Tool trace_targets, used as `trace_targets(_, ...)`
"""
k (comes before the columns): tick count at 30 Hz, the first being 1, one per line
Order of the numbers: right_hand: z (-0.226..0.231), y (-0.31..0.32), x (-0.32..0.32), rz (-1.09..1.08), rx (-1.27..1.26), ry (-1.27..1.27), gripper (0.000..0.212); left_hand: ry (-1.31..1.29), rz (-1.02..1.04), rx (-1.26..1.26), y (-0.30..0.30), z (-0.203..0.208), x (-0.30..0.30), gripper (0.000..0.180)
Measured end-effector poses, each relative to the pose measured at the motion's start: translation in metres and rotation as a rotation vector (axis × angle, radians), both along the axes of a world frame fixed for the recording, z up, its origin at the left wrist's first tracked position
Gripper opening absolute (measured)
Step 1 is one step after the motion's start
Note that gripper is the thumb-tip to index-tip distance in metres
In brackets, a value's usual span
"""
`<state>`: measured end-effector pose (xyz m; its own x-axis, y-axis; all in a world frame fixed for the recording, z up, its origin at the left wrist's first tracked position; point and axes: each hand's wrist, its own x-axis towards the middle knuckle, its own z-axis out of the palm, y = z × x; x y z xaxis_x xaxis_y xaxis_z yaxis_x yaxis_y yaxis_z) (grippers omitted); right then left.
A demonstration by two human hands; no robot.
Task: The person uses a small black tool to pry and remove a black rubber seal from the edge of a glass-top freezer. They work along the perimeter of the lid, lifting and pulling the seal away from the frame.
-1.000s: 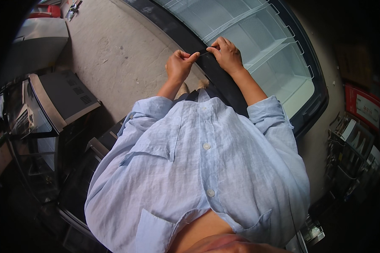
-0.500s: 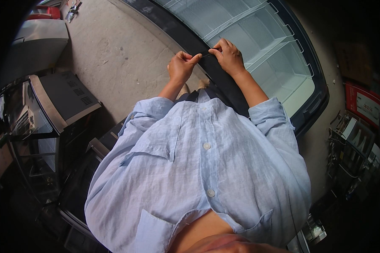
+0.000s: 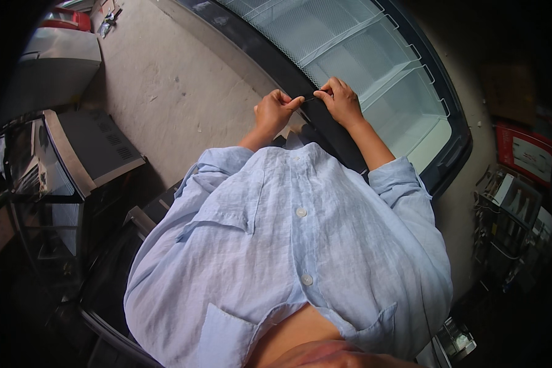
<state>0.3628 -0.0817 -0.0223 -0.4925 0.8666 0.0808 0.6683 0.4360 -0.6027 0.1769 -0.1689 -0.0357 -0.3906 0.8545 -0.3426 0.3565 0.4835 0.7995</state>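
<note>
A thin dark strand (image 3: pixel 310 99) spans the short gap between the two hands, over the dark near edge (image 3: pixel 319 119) of a chest freezer (image 3: pixel 455 158). The left hand (image 3: pixel 275 113) has its grip together, thumb against curled forefinger, seemingly clamped on one end; the right hand (image 3: pixel 341 103) pinches likewise at the other end. What the strand is made of is too small to tell.

Working something this fine probably goes best with fingertips alone, wrists loose and both pinches level, so that the pull runs straight along it. Even, gentle tension should serve better than a jerk, which could snap it or slip it from one grip. The hands are close together, so small finger moves should be enough. The wire baskets (image 3: pixel 343 55) lie just beyond the right hand; a dropped piece could fall through their mesh, so holding it toward the plain edge seems wiser
</note>
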Motion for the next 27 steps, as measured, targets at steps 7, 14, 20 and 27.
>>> trace_targets(7,0.013,0.002,0.006,-0.155,-0.411,0.331,0.028,-0.415,-0.106,0.160,0.009,-0.011,-0.017,0.034)
trace_targets(14,0.056,-0.014,-0.034,-0.406,-0.935,0.897,0.024,-0.708,-0.018,0.162,0.005,0.040,-0.031,0.023)
trace_targets(20,0.043,-0.033,-0.067,-0.451,-0.948,1.011,0.021,-0.690,0.094,0.240,-0.005,0.038,-0.033,0.022)
trace_targets(27,0.026,-0.065,-0.114,-0.347,-0.829,0.974,0.022,-0.753,0.311,0.434,-0.020,0.032,-0.042,0.020)
